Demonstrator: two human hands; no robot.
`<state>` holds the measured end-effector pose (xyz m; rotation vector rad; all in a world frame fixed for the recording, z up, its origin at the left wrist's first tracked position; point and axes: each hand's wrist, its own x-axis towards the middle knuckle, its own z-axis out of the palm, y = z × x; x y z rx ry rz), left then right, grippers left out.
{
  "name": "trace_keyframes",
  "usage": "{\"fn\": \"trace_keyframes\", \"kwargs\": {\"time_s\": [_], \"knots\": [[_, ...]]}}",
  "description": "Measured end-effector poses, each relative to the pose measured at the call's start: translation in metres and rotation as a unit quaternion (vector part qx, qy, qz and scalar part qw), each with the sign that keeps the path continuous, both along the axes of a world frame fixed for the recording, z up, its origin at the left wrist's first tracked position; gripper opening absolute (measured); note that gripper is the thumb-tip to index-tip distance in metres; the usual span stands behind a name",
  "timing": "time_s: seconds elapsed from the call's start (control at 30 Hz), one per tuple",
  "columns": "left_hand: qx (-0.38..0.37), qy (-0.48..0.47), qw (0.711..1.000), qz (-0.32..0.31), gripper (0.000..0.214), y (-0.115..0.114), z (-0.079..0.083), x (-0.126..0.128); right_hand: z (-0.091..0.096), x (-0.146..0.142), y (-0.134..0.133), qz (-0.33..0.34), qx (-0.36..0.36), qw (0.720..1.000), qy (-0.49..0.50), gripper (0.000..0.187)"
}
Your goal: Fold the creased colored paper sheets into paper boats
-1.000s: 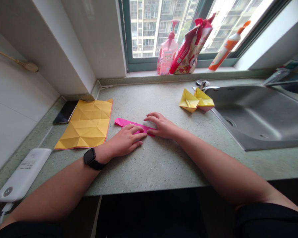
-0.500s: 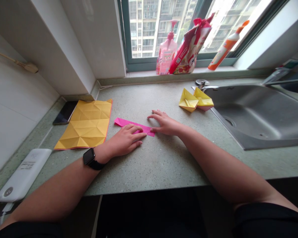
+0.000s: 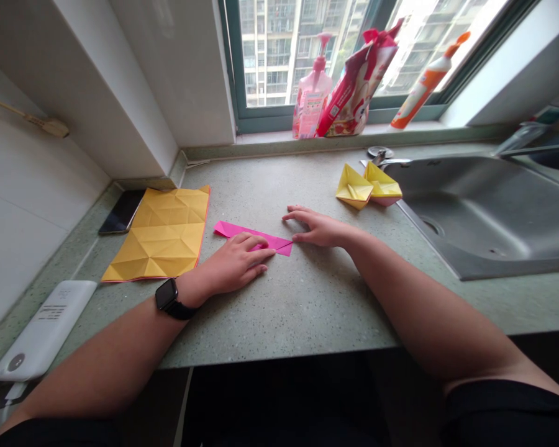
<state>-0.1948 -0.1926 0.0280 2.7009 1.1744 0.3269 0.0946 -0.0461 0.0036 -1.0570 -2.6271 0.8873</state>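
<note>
Left hand: the left hand [image 3: 240, 261] lies palm down, fingers slightly bent and close together, resting over the middle of the pink strip [image 3: 280, 243] and gripping nothing; a black watch [image 3: 166, 295] is at the wrist.
Right hand: the right hand [image 3: 321, 228] is open, fingers spread, its thumb tip at the strip's right end.
Pink strip: lies flat on the speckled counter [image 3: 307, 316], between the two hands, in front of the person.
Folds done: the paper is already narrowed to a long band; a slanting line crosses its right end and the left end shows an angled edge. The middle is covered by the left hand, so its folds cannot be told.
Folds left: judged by its flat form, the strip is at a mid-stage of folding, with any raised shape yet to be made.
Yellow sheet: the creased yellow sheet [image 3: 168, 233] lies opened out to the left, a grid of creases over it, partly covering a dark phone [image 3: 118, 213].
Yellow forms: two yellow folded forms [image 3: 354, 188] stand side by side near the sink [image 3: 470, 211], three-dimensional and apparently complete.
</note>
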Motion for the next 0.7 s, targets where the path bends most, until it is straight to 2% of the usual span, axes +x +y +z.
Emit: {"fn": "trace_keyframes", "kwargs": {"time_s": [0.13,0.27,0.4,0.6,0.7], "knots": [[0.003,0.004,1.0,0.002,0.036,0.0,0.0,0.0,-0.001,-0.002,-0.001,-0.01,-0.008,1.0,0.006,0.057],[0.007,0.007,1.0,0.011,0.037,-0.001,-0.001,0.003,-0.008,-0.007,-0.005,-0.023,0.036,0.999,0.006,0.063],[0.015,0.008,0.999,0.034,0.047,-0.003,-0.004,0.011,-0.013,-0.009,-0.005,-0.021,0.057,0.998,0.011,0.062],[0.036,0.05,0.995,0.078,0.052,-0.003,-0.011,0.028,-0.01,-0.01,-0.006,-0.023,0.059,0.998,0.008,0.063],[0.034,0.051,0.995,0.078,0.049,-0.002,-0.01,0.028,-0.009,-0.011,-0.007,-0.024,0.057,0.998,0.004,0.063]]}}
